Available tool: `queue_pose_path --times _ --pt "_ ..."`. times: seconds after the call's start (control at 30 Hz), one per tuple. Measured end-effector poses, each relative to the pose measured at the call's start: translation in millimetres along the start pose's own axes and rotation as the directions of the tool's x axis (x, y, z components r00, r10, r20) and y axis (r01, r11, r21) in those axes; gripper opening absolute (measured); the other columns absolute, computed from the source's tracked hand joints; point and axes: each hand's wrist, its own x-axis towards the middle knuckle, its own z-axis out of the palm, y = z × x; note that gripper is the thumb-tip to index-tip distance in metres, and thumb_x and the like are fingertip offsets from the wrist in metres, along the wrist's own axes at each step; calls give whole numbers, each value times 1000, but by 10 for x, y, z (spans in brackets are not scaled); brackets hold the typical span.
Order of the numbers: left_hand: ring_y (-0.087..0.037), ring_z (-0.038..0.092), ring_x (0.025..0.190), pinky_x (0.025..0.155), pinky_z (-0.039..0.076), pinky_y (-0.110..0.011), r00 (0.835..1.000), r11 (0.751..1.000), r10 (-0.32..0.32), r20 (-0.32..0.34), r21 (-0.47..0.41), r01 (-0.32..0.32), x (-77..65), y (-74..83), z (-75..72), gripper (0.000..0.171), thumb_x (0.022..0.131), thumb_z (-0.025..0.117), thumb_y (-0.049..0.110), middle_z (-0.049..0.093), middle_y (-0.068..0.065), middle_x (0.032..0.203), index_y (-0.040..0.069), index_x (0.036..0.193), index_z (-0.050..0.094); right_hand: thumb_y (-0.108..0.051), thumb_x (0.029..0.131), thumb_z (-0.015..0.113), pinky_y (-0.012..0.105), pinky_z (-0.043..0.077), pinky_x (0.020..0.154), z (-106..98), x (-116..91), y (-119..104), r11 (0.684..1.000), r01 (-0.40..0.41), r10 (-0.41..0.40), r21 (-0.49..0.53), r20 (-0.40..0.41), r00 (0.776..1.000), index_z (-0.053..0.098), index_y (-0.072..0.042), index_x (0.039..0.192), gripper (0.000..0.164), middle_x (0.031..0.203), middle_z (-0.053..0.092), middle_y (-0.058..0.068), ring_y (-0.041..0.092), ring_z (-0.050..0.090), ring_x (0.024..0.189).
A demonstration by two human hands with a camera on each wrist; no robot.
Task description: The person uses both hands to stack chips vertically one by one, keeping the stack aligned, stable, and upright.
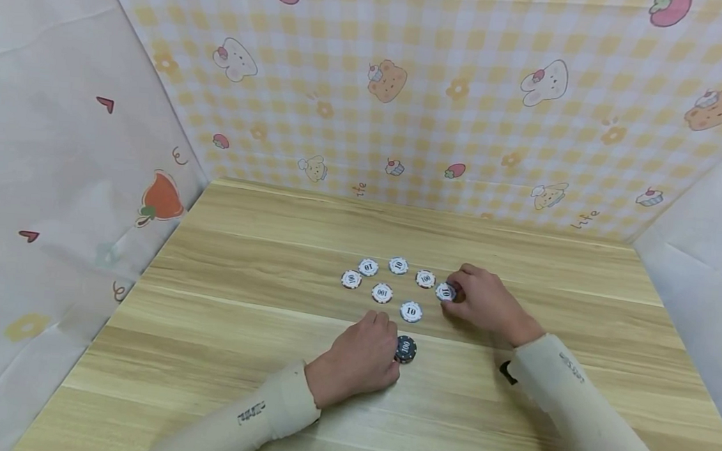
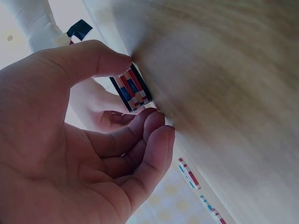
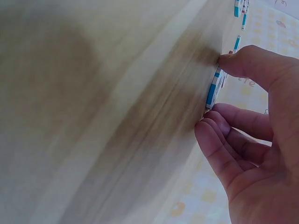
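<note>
You have seven white-faced chips lying flat on the table, plus one stack of chips [image 1: 407,349] topped by a black chip marked 100. Four of the seven are marked 10 and three are marked 100.

Your right hand [image 1: 484,300] pinches one chip, the right-hand 10 [image 1: 445,292], between thumb and fingers at the right end of the group, low against the table [image 1: 240,245]. Your left hand [image 1: 358,354] is curled at the left side of the stack, nearer you than the seven chips, with the stack held between thumb and fingers. Its edge shows black at both ends and red and blue between; you cannot count its layers surely from here.

Just left of the pinched chip lies the right-hand 100 [image 1: 425,279]. The far 10 [image 1: 399,265] is farther left, and at the left end the left-hand 10 [image 1: 368,267] sits just beside the left-hand 100 [image 1: 351,279]. The middle 100 [image 1: 382,293] and the near 10 [image 1: 411,311] lie on the near side of the group.

You wear two pale sleeves [image 1: 581,408]. One checked cloth [image 1: 343,126] hangs at the far side, and two white cloths [image 1: 59,141] stand left and right.
</note>
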Motion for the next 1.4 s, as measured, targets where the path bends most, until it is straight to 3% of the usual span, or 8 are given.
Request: queue_pose_path --times 0.4,0.93,1.23,1.4 --pt "-18 48 77 70 46 -27 1000 1000 2 19 1 -2 7 0 0 32 97 72 30 59 -6 87 -1 106 74 -21 88 86 38 56 75 -19 88 20 1000 11 -11 12 8 1000 76 -1 106 29 96 67 4 18 61 80" --pt "-18 48 77 71 46 -28 1000 1000 3 30 -2 -3 12 2 -12 31 97 72 29 60 -6 87 0 106 75 -22 88 84 38 56 72 -20 18 -23 1000 -10 10 5 8 1000 74 1 111 34 96 68 4 17 60 79" --pt "-17 47 74 72 44 -29 999 997 38 -31 67 -36 -8 2 6 24 92 71 28 54 -4 79 3 90 69 -22 87 84 37 55 71 32 -81 -27 998 55 -56 -9 -39 998 76 0 111 34 93 65 0 14 59 78" --pt "-17 48 75 73 44 -30 999 998 41 -30 57 -39 -6 -4 19 25 93 71 28 55 -4 80 3 92 70 -22 86 84 36 56 71 53 -120 -52 997 79 -81 -27 -62 995 77 0 110 33 93 65 -1 12 59 78"
